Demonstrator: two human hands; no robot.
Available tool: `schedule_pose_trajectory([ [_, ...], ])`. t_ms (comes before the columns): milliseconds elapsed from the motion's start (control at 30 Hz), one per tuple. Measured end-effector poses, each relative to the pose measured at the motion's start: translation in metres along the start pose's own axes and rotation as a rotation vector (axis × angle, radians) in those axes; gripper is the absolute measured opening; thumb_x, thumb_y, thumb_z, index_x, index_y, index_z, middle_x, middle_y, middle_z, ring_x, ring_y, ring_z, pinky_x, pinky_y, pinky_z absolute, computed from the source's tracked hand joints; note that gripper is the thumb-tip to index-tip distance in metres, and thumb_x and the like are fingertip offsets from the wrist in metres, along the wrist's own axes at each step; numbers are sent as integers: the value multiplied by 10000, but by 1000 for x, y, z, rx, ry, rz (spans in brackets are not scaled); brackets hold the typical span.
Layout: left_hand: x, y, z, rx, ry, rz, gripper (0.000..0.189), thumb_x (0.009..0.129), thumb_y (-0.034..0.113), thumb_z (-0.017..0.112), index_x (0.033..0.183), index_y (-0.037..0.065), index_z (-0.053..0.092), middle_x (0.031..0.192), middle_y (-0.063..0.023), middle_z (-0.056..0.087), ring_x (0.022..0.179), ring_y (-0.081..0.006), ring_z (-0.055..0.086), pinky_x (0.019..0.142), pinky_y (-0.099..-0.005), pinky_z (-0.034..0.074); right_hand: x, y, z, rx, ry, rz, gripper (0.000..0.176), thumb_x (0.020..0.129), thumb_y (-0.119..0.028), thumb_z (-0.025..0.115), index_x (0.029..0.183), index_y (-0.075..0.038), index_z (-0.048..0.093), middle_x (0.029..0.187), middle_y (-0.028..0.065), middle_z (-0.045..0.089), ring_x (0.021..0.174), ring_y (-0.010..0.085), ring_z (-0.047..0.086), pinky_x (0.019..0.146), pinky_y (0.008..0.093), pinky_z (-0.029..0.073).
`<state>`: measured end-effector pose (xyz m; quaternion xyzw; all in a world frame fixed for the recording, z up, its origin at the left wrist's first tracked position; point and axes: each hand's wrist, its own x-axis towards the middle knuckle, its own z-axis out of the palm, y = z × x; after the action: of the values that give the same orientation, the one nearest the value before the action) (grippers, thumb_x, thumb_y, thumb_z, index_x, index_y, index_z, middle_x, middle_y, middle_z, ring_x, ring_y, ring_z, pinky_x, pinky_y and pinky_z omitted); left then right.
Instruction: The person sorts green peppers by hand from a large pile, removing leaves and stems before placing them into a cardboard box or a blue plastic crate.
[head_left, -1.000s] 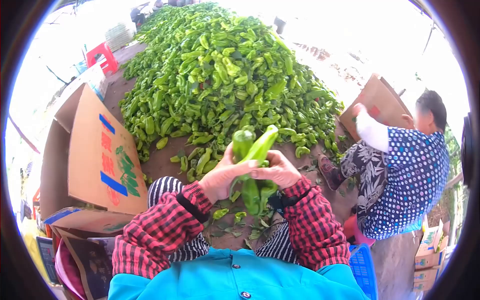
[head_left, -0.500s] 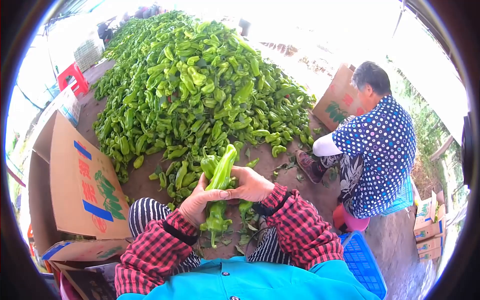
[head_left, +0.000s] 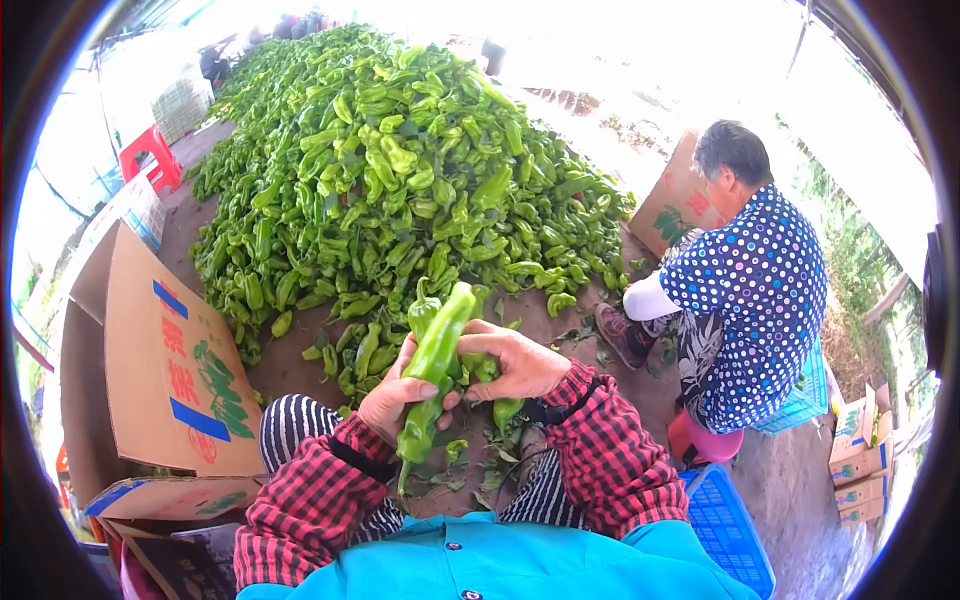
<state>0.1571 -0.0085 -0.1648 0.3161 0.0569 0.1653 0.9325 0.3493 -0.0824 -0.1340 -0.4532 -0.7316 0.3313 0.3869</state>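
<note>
Between my knees, my left hand (head_left: 396, 402) is wrapped round a long light-green pepper (head_left: 432, 365), its thumb across it and the tip hanging down. A darker pepper (head_left: 421, 312) shows its stem just behind. Close by on the right, my right hand (head_left: 520, 362) has its fingers curled round another green pepper (head_left: 482, 369); its fingertips come near the left hand. Beyond both hands rises a big heap of green peppers (head_left: 400, 170).
An open cardboard box (head_left: 180, 360) stands at the left, a red stool (head_left: 150, 158) behind it. At the right a person in a dotted shirt (head_left: 750, 290) sits by another box (head_left: 680, 195). A blue crate (head_left: 725, 530) lies near my right side. Flattened-looking cartons (head_left: 860, 465) are stacked far right.
The long pepper has swung slightly left and down in my left hand. My right hand has shifted right, away from it, and a pepper now shows in its fingers.
</note>
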Motion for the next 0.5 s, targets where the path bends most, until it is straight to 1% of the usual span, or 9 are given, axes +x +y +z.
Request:
schedule_pose_trajectory([
  [100, -1, 2, -6, -91, -24, 10, 726, 670, 131, 661, 1285, 169, 277, 1031, -88, 471, 708, -203, 526, 507, -318, 483, 1, -12, -3, 18, 1, 12, 489, 695, -35, 692, 1158, -57, 534, 1127, 117, 521, 1059, 241, 501, 898, 335, 392],
  [167, -7, 10, 1, -176, -77, 85, 613, 712, 148, 634, 1250, 102, 344, 1080, -93, 472, 728, -193, 503, 523, -299, 465, 4, -19, -8, 43, 45, 71, 462, 694, -4, 663, 1138, -32, 543, 1127, 122, 500, 1034, 232, 500, 939, 347, 358],
  [233, -20, 26, 11, -229, -92, 213, 625, 731, 116, 616, 1275, 138, 310, 1101, -93, 457, 735, -191, 493, 530, -304, 462, 1, -4, -10, 92, 152, -9, 348, 685, 36, 641, 1025, 7, 576, 1092, 112, 500, 982, 218, 522, 848, 344, 435],
  [267, -31, 37, 19, -192, -61, 305, 649, 730, 87, 612, 1286, 162, 286, 1111, -93, 447, 736, -196, 502, 525, -308, 466, 3, -15, -3, 466, 241, 159, 181, 683, 56, 622, 855, 27, 572, 1051, 112, 492, 856, 203, 561, 690, 325, 500],
  [300, -46, 51, 27, -152, -30, 394, 678, 730, 58, 609, 1298, 186, 261, 1121, -94, 437, 737, -200, 511, 521, -312, 471, 4, -12, 0, 467, 280, 167, 101, 699, 54, 608, 748, 20, 528, 1013, 117, 471, 725, 192, 577, 548, 296, 508],
  [367, -78, 82, 45, 93, 82, 622, 754, 712, 16, 621, 1312, 225, 216, 1133, -101, 420, 741, -216, 535, 508, -323, 483, 6, 0, 3, 481, 283, 129, 106, 726, 39, 598, 704, 9, 499, 990, 102, 438, 618, 184, 584, 521, 294, 506],
  [433, -115, 106, 60, 227, 313, 860, 883, 671, -41, 646, 1348, 246, 157, 1094, -127, 442, 726, -229, 560, 506, -335, 497, 9, 0, 9, 506, 274, 134, 144, 746, 20, 607, 696, -8, 475, 988, 95, 432, 600, 171, 583, 520, 289, 509],
  [467, -135, 116, 63, 275, 434, 959, 910, 660, -65, 646, 1360, 231, 146, 1067, -136, 466, 700, -235, 575, 518, -340, 507, 9, 1, 12, 523, 280, 137, 152, 749, 12, 615, 699, -11, 474, 985, 92, 431, 597, 168, 579, 519, 287, 508],
  [500, -152, 128, 58, 416, 497, 1144, 883, 668, -69, 634, 1361, 203, 159, 1058, -147, 483, 685, -241, 586, 536, -345, 517, 10, 3, 15, 538, 292, 145, 160, 753, 3, 623, 702, -13, 473, 982, 89, 430, 593, 164, 576, 517, 286, 507],
])
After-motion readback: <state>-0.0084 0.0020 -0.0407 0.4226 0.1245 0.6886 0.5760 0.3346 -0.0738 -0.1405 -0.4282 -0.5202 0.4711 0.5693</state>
